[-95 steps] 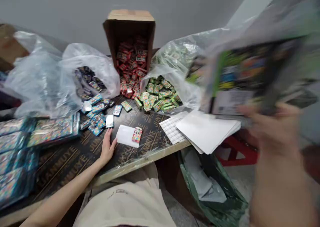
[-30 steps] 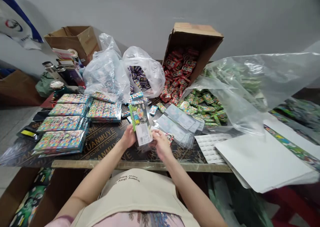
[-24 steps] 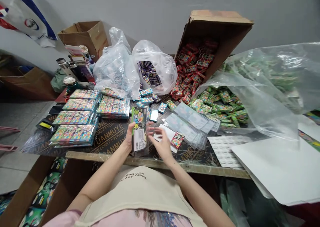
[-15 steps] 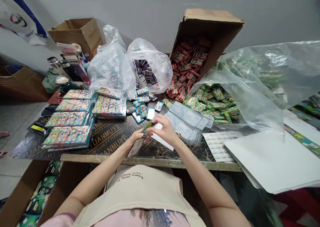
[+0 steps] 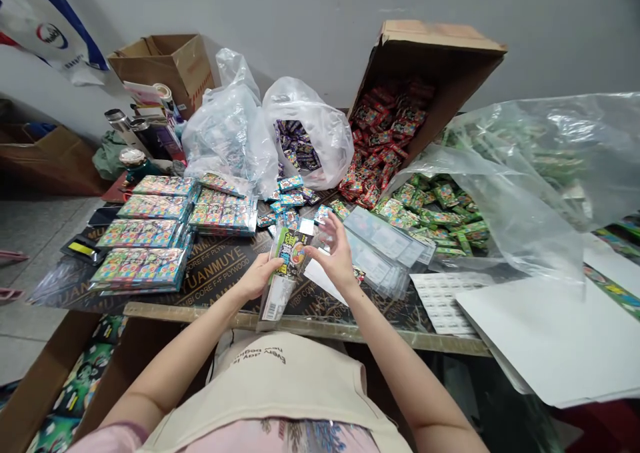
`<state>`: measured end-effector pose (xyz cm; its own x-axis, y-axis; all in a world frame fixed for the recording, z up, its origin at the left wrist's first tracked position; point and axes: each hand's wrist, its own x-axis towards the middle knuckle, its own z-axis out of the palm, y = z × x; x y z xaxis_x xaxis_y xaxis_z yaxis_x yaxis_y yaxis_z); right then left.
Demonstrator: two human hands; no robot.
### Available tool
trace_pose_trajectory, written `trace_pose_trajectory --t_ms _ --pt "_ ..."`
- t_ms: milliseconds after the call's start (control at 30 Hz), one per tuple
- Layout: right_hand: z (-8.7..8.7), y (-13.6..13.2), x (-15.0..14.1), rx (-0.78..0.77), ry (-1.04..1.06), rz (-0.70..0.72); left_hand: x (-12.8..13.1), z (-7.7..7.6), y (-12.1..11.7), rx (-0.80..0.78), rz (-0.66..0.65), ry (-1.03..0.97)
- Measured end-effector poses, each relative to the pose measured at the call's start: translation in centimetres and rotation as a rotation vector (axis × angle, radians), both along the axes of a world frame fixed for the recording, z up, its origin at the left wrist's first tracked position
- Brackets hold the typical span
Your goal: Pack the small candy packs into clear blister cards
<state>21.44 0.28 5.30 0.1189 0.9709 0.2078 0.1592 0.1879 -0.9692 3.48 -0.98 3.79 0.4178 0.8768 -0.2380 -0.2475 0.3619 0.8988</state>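
Observation:
My left hand (image 5: 256, 276) grips the left edge of a clear plastic sleeve (image 5: 276, 301) with a barcode near its lower end. A green and black printed card (image 5: 291, 253) with large lettering shows in the sleeve's upper part. My right hand (image 5: 336, 256) is just right of the card, fingers raised and apart, thumb close to the card's edge; whether the thumb touches it I cannot tell. Under the right hand lies a white paper sheet (image 5: 323, 278). Small blue packets (image 5: 291, 198) lie beyond the hands, and flat clear sleeves (image 5: 383, 243) are stacked to the right.
Filled packs (image 5: 140, 266) stand in stacks at left. Behind are a bag of purple packets (image 5: 297, 143), a tipped carton (image 5: 440, 36) of red packets and green packets (image 5: 445, 216) under plastic film. At right lie a sticker sheet (image 5: 447, 300) and white boards (image 5: 545, 340).
The sleeve has turned so its printed front faces me. My right hand's fingers have come off it and spread apart. The view has shifted slightly.

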Motion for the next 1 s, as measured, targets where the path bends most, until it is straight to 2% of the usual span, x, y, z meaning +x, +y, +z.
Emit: trace_pose_trajectory --t_ms 67,133,200,267,300,433,467,567,767,900,1000 --pt "-1.0 -0.3 -0.6 -0.18 0.16 0.099 -0.4 -0.3 -0.1 0.06 0.002 0.064" --pt "-1.6 -0.5 -1.1 -0.281 0.21 0.188 -0.7 -0.7 -0.2 0.175 0.023 0.214" --pt "-1.9 -0.6 -1.5 -0.274 0.211 0.16 -1.0 -1.2 -0.3 0.283 0.045 0.385" --pt "-2.0 -0.8 -1.7 -0.266 0.24 0.122 -1.2 -1.5 -0.2 0.327 0.061 0.478" --pt "-2.1 -1.0 -1.8 -0.292 0.27 0.154 -1.3 -1.7 -0.1 0.324 0.073 0.487" --pt "-3.0 -2.4 -1.9 -0.506 0.33 0.484 -1.8 -2.4 0.6 0.222 0.089 0.373" --pt "-3.5 -2.8 -1.9 -0.527 0.311 0.503 -1.9 -2.7 0.6 0.191 0.071 0.333" --pt "-4.8 -3.4 -1.7 -0.508 0.254 0.381 -2.5 -3.6 0.2 0.109 0.002 0.258" --pt "-6.4 -3.7 -1.3 -0.439 0.291 0.279 -3.6 -4.3 -0.3 0.04 -0.126 0.201" --pt "-5.6 -3.4 -1.2 -0.382 0.237 0.237 -3.1 -3.8 0.1 0.123 -0.062 0.147" --pt "-4.2 -2.6 -1.3 -0.358 0.352 0.141 -2.4 -3.7 -0.2 0.158 -0.088 0.126"
